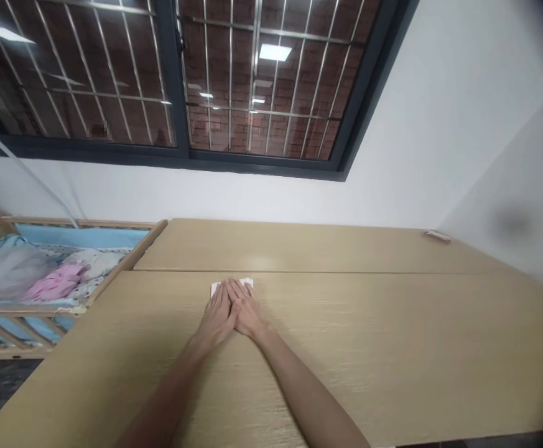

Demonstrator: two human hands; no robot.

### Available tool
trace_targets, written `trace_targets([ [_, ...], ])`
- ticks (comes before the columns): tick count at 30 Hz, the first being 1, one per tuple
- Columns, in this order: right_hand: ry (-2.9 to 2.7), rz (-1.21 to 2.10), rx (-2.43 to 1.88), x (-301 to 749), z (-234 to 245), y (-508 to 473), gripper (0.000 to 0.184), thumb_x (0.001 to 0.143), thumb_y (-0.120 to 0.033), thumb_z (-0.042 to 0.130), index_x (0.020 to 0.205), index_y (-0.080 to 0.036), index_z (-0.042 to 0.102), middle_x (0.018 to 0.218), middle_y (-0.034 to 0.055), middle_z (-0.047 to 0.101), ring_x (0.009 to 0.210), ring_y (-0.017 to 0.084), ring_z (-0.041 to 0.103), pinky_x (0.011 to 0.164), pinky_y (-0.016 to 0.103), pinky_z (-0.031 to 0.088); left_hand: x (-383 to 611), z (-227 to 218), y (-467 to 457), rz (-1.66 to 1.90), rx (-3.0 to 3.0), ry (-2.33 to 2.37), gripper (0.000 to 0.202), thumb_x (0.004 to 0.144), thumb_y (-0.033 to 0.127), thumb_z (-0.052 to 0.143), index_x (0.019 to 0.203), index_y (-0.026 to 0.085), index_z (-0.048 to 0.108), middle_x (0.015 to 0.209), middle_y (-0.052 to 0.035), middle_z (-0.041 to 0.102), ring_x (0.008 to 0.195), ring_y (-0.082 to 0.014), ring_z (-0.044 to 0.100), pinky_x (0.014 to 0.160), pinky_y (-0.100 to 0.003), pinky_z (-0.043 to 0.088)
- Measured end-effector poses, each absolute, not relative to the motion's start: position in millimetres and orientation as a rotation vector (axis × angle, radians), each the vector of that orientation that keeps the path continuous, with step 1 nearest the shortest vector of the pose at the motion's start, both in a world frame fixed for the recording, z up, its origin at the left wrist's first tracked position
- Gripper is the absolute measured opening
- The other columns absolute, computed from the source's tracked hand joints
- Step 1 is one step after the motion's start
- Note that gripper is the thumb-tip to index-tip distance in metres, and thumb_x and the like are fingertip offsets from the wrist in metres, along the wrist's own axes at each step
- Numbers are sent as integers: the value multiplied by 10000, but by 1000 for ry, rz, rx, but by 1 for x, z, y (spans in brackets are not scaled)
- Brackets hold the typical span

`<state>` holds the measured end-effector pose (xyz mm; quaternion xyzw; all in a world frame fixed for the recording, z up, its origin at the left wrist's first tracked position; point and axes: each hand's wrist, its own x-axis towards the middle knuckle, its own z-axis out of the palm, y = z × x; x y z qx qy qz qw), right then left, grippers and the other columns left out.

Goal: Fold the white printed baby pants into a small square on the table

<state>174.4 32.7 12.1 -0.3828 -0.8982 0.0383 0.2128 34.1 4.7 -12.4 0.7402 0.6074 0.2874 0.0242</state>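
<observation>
A small white sheet (214, 288), tissue or thin cloth, lies on the wide light-wood surface (346, 336). Only its far corners show past my fingers. My left hand (218, 317) rests flat on the sheet's left part, with its fingers stretched forward. Beside it and touching it, my right hand (247, 309) lies flat on the right part, fingers also straight and pointing away from me. The thumbs meet or overlap in the middle. Most of the sheet is hidden beneath both palms.
At the left stands a wooden crib (126, 264) with blue lining and a pink cloth (56, 282) inside. A raised wood strip (299, 246) runs along the back wall, with a small pale object (436, 236) at its right end. Above is a barred window (262, 163).
</observation>
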Motion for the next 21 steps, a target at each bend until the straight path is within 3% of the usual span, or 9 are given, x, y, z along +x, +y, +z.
trace_targets([
  [3,-2508,142,-1170,175,9,35,638,990,-343,384,1574,-103,289,1622,141,302,1526,247,193,1246,468,88,27,-26,3,826,2287,1918,692,1022,547,219,1551,102,264,1598,-167,339,1503,-291,259,1212,-492,248],
  [8,-2388,256,-1369,193,7,40,684,1037,-487,256,1592,-88,227,1637,145,242,1538,254,157,1241,465,132,7,-37,4,816,2265,2004,735,1018,557,204,1535,39,274,1589,-248,303,1508,-365,213,1192,-574,239],
  [11,-2333,289,-1423,204,10,40,713,1037,-509,239,1597,-71,185,1648,166,185,1545,266,111,1237,471,147,1,-35,6,847,2321,1955,705,1016,531,250,1512,35,314,1590,-252,301,1506,-376,213,1186,-573,261],
  [14,-2343,219,-1270,210,12,39,696,1024,-464,325,1593,-83,200,1664,161,134,1550,267,75,1238,476,143,-2,-29,8,886,2416,1842,628,1000,514,344,1473,103,394,1581,-194,358,1487,-333,284,1194,-510,290],
  [17,-2420,213,-1096,213,12,40,685,946,-344,468,1565,-111,287,1631,159,275,1528,258,186,1236,472,146,-3,-26,9,908,2478,1745,616,941,532,491,1432,163,446,1488,-156,500,1383,-299,456,1147,-458,380],
  [21,-2421,309,-1051,215,7,45,739,825,-247,564,1522,-121,357,1558,175,410,1469,275,322,1214,486,192,-1,-28,10,959,2458,1732,618,885,438,585,1411,141,454,1424,-180,550,1323,-317,512,1118,-493,408],
])
